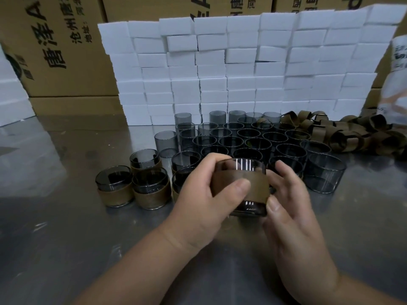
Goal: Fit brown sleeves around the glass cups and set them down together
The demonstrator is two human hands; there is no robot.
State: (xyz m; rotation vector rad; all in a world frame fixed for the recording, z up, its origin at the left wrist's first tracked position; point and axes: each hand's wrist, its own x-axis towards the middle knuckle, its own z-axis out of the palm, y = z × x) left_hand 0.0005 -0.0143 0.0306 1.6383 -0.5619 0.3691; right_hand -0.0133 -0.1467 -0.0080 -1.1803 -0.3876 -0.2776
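Observation:
I hold a smoky glass cup [246, 165] above the table, with a brown sleeve [256, 183] wrapped round its middle. My left hand [204, 194] grips it from the left, thumb pressed on the sleeve. My right hand [286, 194] holds its right side, fingers curled behind and thumb at the lower edge. Several sleeved cups [152, 188] stand together at the left. Bare glass cups [237, 137] stand in rows behind my hands. A heap of loose brown sleeves [343, 133] lies at the back right.
A wall of stacked white boxes [242, 69] rises behind the cups, with brown cartons [55, 51] behind and to the left. A large bare glass cup [323, 172] stands close to my right hand. The steel table [66, 238] is bare in front.

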